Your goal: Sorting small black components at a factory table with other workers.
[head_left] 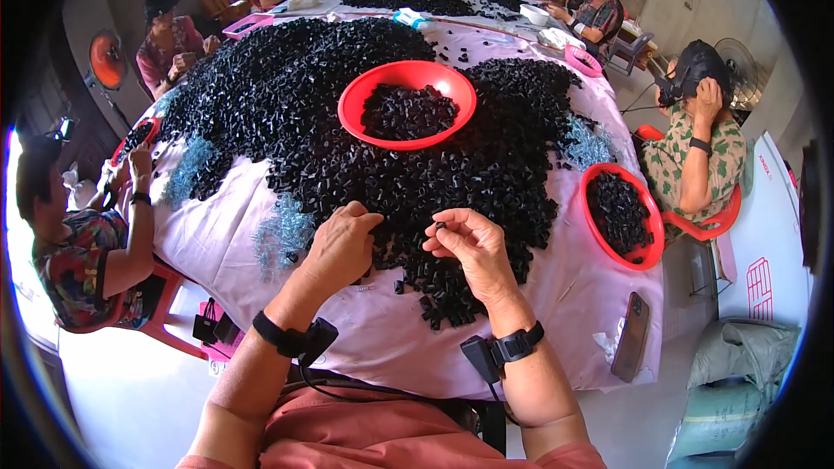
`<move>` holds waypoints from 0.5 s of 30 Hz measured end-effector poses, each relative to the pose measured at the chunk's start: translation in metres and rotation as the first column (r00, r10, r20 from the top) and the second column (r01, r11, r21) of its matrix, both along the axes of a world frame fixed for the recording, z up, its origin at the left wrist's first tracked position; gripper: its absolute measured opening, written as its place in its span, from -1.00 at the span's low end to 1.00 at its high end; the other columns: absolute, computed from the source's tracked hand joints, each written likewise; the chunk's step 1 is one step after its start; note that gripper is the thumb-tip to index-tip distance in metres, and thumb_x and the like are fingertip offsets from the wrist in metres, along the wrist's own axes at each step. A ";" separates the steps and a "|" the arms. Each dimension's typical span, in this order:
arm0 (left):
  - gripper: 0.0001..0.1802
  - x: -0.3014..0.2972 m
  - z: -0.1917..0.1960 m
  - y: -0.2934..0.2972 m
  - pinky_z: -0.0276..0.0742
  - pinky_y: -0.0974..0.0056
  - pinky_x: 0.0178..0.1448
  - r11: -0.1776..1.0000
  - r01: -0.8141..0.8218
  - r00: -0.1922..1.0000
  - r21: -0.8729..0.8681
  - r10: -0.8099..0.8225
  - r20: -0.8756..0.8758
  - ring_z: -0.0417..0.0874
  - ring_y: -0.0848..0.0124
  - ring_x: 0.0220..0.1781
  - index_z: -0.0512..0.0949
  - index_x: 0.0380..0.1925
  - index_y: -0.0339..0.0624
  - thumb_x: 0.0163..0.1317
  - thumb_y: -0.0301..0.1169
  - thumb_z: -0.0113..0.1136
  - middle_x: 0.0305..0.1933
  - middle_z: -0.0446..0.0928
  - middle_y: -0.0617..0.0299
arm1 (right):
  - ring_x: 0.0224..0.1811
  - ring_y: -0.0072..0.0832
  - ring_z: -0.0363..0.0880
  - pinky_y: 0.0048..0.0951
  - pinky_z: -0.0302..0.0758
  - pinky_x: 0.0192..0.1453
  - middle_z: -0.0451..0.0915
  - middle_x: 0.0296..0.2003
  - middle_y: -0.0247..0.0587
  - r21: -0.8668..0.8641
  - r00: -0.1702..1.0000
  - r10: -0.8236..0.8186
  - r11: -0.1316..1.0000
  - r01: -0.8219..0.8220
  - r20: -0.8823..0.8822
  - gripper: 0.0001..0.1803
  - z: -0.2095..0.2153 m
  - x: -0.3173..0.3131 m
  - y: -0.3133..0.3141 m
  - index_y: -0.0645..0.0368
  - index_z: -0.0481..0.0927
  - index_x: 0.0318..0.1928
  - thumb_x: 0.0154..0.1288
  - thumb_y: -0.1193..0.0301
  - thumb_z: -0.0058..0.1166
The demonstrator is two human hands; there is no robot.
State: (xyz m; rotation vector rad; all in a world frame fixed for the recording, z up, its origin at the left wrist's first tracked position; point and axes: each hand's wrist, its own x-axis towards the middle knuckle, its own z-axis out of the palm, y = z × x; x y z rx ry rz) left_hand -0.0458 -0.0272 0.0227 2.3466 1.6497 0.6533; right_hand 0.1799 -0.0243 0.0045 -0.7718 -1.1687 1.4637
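A broad heap of small black plastic pieces [373, 165] covers much of the pink tablecloth [234, 217] before me. My right hand [473, 247] is over the near part of the heap, pinching a small black plastic piece [440, 226] between thumb and forefinger. To its left, my left hand [343, 243] is closed with its fingers curled inward; what they hold, if anything, is hidden. Beside the left wrist lies a tangle of thin, shiny, bluish pieces [282, 234] like small springs. Beyond my hands, a red bowl [349, 113] of black pieces sits on the heap.
At the right edge stand a red basin [658, 230] with black pieces and a phone [631, 339] lying near white tissue. People sit around the table: one at left [78, 252], one at right [704, 148], several farther back. Sacks [721, 408] stand on the floor at lower right.
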 end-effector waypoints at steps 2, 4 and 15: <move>-0.70 -0.001 0.000 -0.001 0.52 0.11 0.02 0.994 0.033 0.998 0.100 -0.038 0.048 0.59 0.06 -0.05 0.66 -0.18 -0.24 0.05 -0.58 0.15 -0.22 0.55 0.03 | -0.27 -0.52 0.70 -0.55 0.67 -0.18 0.68 -0.25 -0.23 0.005 1.000 0.003 1.000 -0.003 0.006 -0.83 0.000 -0.001 0.000 0.23 0.61 -0.05 0.37 0.57 0.12; -0.75 -0.001 0.000 -0.002 0.53 0.10 0.00 0.997 0.051 0.997 0.061 -0.054 0.054 0.60 0.06 -0.09 0.67 -0.25 -0.23 0.05 -0.58 0.15 -0.25 0.55 0.04 | -0.27 -0.52 0.70 -0.55 0.66 -0.18 0.68 -0.25 -0.23 0.007 1.000 0.002 1.000 -0.002 0.007 -0.83 0.000 -0.001 0.000 0.23 0.61 -0.05 0.37 0.56 0.12; -0.88 0.007 -0.013 -0.004 0.54 0.10 -0.15 0.998 0.032 0.999 0.046 -0.031 -0.026 0.63 0.09 -0.22 0.67 -0.44 -0.17 0.00 -0.52 0.19 -0.36 0.55 0.11 | -0.26 -0.51 0.70 -0.56 0.66 -0.18 0.68 -0.25 -0.22 0.005 1.000 0.006 1.000 -0.006 0.006 -0.83 0.001 -0.001 -0.001 0.23 0.61 -0.06 0.37 0.57 0.12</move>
